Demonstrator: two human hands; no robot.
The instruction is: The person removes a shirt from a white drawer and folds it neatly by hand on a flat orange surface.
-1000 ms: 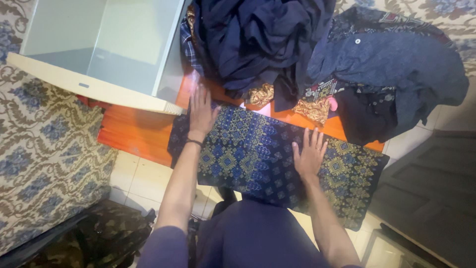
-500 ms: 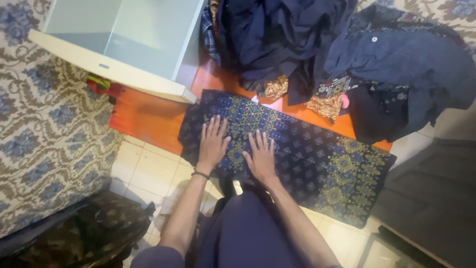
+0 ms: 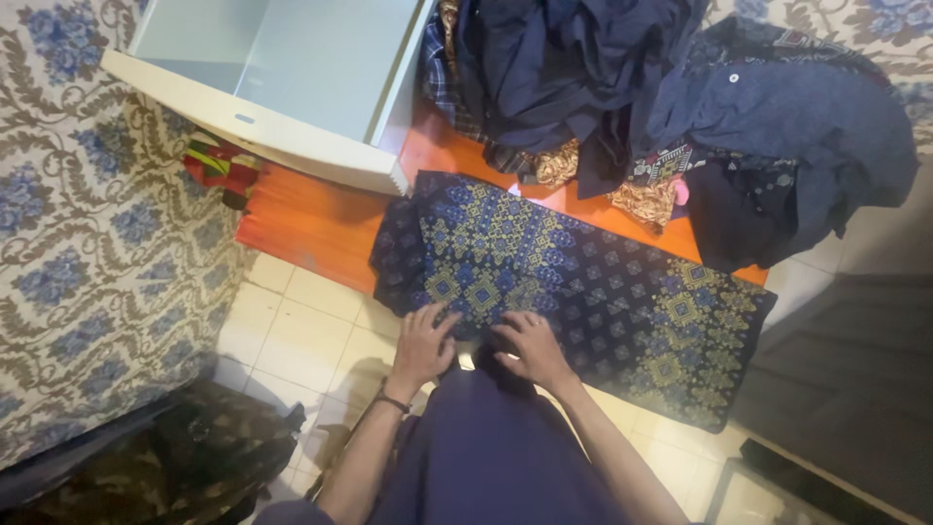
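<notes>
- Batik cloth (image 3: 583, 282), dark navy with blue and gold diamond motifs, lies spread flat over the near edge of a low orange wooden table (image 3: 311, 224); its long axis runs from upper left to lower right, and its near hem hangs off the table toward the person.
- Heaped dark garments (image 3: 671, 107), mostly navy shirts with scraps of gold-patterned fabric, crowd the table's far side, just beyond the cloth.
- White open drawer (image 3: 282, 78) rests on the table's far left corner, apart from the cloth.
- Patterned upholstery (image 3: 87, 243) with blue flowers flanks the table at left.
- Left hand (image 3: 425, 342), a dark band at the wrist, curls its fingers over the near hem at the cloth's left portion, appearing to pinch the edge.
- Right hand (image 3: 533, 345) sits just beside it, fingers bent onto the same hem; both are equally near, and the cloth extends away and rightward from them.
</notes>
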